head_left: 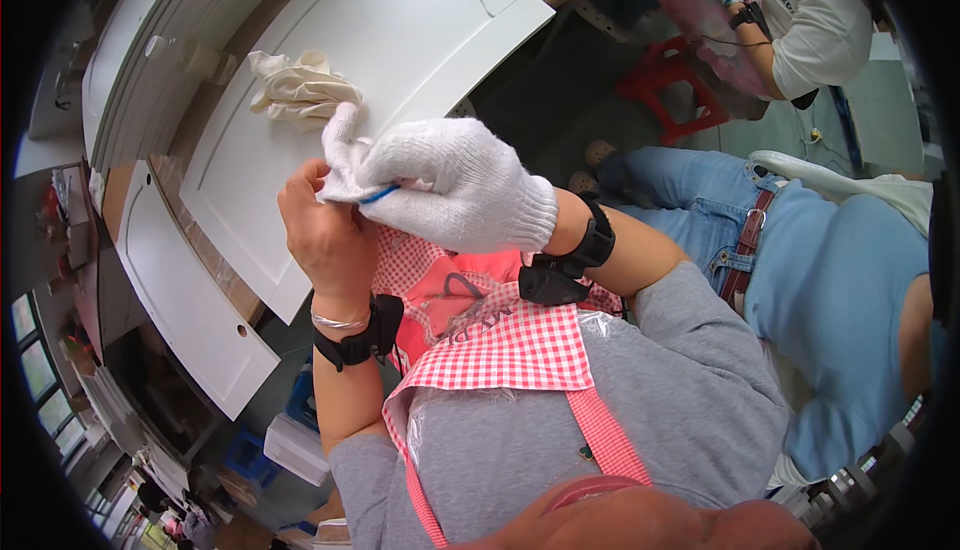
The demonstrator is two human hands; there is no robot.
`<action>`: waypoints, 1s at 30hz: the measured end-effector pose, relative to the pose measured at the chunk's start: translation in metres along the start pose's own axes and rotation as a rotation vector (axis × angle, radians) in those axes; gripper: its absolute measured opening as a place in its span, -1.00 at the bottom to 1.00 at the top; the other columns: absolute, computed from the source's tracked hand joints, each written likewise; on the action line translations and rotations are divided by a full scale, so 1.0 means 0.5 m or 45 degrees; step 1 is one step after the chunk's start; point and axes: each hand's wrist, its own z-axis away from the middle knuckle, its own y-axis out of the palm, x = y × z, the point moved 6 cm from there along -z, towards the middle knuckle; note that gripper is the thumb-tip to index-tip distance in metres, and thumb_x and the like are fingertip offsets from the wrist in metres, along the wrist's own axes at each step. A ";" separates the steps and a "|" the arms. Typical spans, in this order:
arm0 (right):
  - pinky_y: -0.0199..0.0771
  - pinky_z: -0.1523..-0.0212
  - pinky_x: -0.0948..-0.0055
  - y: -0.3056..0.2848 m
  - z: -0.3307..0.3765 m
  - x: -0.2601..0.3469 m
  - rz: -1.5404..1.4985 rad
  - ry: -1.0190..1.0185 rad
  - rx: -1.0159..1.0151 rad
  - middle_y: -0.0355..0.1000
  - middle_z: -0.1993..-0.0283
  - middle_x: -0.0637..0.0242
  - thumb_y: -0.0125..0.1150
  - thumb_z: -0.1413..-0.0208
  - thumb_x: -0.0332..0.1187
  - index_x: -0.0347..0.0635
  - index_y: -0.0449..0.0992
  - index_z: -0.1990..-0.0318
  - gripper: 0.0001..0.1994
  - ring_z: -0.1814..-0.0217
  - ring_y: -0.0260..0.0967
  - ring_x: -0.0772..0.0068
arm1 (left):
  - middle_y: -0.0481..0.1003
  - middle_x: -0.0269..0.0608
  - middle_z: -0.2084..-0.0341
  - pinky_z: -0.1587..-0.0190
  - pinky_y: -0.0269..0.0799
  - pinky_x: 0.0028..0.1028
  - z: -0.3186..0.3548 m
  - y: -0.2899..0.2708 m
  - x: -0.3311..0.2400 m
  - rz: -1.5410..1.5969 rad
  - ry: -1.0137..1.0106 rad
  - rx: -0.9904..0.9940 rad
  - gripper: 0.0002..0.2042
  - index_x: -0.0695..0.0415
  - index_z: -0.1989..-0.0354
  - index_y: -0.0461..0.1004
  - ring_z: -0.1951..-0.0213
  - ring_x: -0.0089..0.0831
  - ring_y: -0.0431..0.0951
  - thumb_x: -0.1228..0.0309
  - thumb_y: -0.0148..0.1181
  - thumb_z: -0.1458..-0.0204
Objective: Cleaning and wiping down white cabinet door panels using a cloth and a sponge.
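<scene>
White panel; blue object mostly hidden.

White cabinet doors lie on a wooden bench; a red stool stands on the grey floor, windows far left.

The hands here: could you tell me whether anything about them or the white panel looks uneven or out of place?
One thing stands out: only the right hand wears a white knit glove, while the left hand is bare and grips that glove's fingertips. A crumpled cream glove lies loose on the white cabinet door panel. The panel itself shows no damage.
</scene>
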 end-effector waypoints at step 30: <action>0.51 0.12 0.14 -0.013 0.025 -0.085 0.003 -0.196 0.280 0.55 0.34 0.20 0.43 -0.22 -0.16 -0.09 0.67 0.33 -0.78 0.23 0.54 0.08 | 0.31 0.31 -0.41 -0.58 -0.03 0.28 -0.202 0.113 -0.053 2.786 -1.149 -0.258 -0.27 0.19 -0.57 0.13 -0.46 0.29 0.26 -0.14 -0.20 -0.45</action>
